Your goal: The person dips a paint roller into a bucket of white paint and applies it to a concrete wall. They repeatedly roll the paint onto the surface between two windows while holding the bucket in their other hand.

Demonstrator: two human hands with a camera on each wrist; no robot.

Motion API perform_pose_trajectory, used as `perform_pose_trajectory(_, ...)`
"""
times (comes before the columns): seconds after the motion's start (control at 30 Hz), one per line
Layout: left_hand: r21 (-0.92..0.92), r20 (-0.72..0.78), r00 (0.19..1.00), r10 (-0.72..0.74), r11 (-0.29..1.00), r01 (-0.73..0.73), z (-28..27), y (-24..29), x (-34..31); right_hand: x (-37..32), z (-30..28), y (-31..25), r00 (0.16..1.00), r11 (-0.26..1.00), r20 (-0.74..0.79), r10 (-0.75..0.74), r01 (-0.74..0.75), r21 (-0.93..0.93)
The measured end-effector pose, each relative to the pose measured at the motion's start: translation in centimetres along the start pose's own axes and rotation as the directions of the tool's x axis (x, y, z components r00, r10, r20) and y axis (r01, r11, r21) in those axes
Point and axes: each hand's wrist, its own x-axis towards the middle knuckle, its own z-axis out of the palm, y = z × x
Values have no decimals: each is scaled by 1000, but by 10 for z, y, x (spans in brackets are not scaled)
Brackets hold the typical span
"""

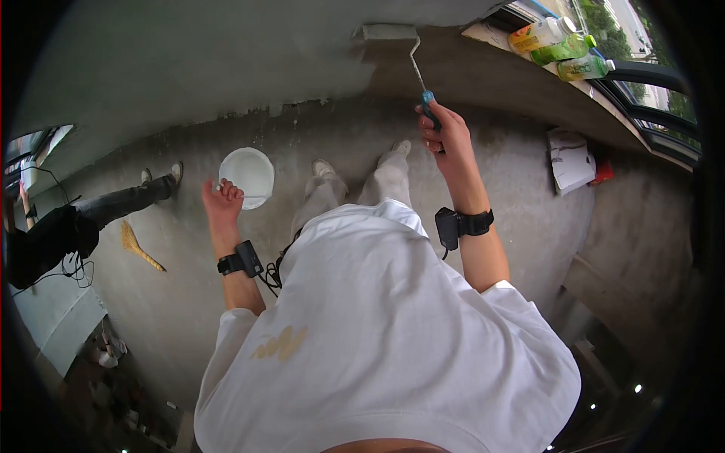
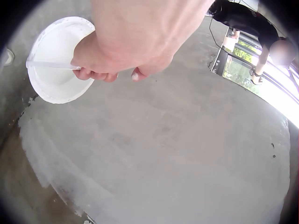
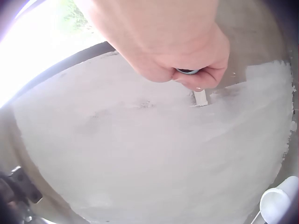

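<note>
A paint roller (image 1: 390, 32) lies against the wall, over the border between light grey coating and a darker brown patch. My right hand (image 1: 447, 136) grips its blue handle, fingers and thumb wrapped round it. In the right wrist view, that fist hides most of the roller. My left hand (image 1: 224, 200) hangs with its fingers loosely curled and nothing visible in them. A pale spot shows on its thumb tip in the left wrist view. Just beyond this hand is a white bucket (image 1: 248, 170); its thin handle (image 2: 51, 65) overlaps the fingers in that view.
Several drink bottles (image 1: 563, 49) stand on the window sill at upper right. White cardboard (image 1: 570, 162) lies on the floor at right. To the left are a straw hand broom (image 1: 136, 245) and another person (image 1: 57, 234) by a window.
</note>
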Motion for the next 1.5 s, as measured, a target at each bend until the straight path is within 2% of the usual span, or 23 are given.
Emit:
perform_pose_trajectory(0.07,-1,-56,998,-7,1000,7,1,-1,0,-17,0,-15,999,999,6,-46,46,21)
perform_pose_trajectory(0.1,7,-37,999,-6,1000,7,2,-1,1,-27,-2,-22,997,997,6,-73,73,28)
perform_pose_trajectory(0.17,-54,-88,996,-19,998,14,3,-2,2,-42,-3,-32,993,992,-2,-119,119,40)
perform_pose_trajectory(0.27,-19,-55,998,-20,1000,19,0,-2,3,-60,-8,-44,982,981,-14,-189,190,42)
perform_pose_trajectory(0.37,-26,-36,999,-32,999,31,-5,0,10,-62,-10,-49,980,977,7,-200,199,70)
perform_pose_trajectory(0.5,-38,-37,999,-26,999,24,0,-1,3,-44,-18,-33,988,984,-6,-157,157,84)
perform_pose_trajectory(0.57,-51,-57,998,-24,998,21,3,-2,0,-24,-23,-24,998,987,-11,-55,56,150)
perform_pose_trajectory(0.7,-66,-91,996,-24,998,18,7,-3,-5,2,-32,-11,1000,989,10,2,-3,151)
perform_pose_trajectory(0.77,-69,-18,999,-42,997,41,4,-4,-5,15,-37,-5,1000,989,7,20,-21,150)
perform_pose_trajectory(0.9,-71,6,999,-44,996,44,11,-6,-13,21,-35,-3,999,991,-19,39,-36,132)
perform_pose_trajectory(0.97,-15,-74,997,-3,1000,2,16,-7,-15,17,-34,-5,1000,994,-25,15,-12,112)
perform_pose_trajectory(1.07,-10,-11,1000,2,1000,-2,11,-5,-11,-2,-32,-21,999,996,-29,-32,35,87)
perform_pose_trajectory(1.13,-2,-27,1000,0,1000,0,11,-5,-11,-26,-31,-31,998,993,-27,-65,67,94)
perform_pose_trajectory(1.2,16,-39,999,-4,1000,5,12,-3,-11,-52,-28,-44,983,980,-4,-182,181,86)
perform_pose_trajectory(1.23,-9,-27,999,-22,1000,22,11,-2,-10,-62,-27,-51,981,977,-12,-192,192,92)
perform_pose_trajectory(1.3,-24,-8,999,-44,999,44,14,-2,-8,-80,-25,-62,963,958,68,-260,248,145)
perform_pose_trajectory(1.5,-5,10,1000,6,1000,-6,14,0,-6,-79,-33,-64,970,964,73,-232,219,151)
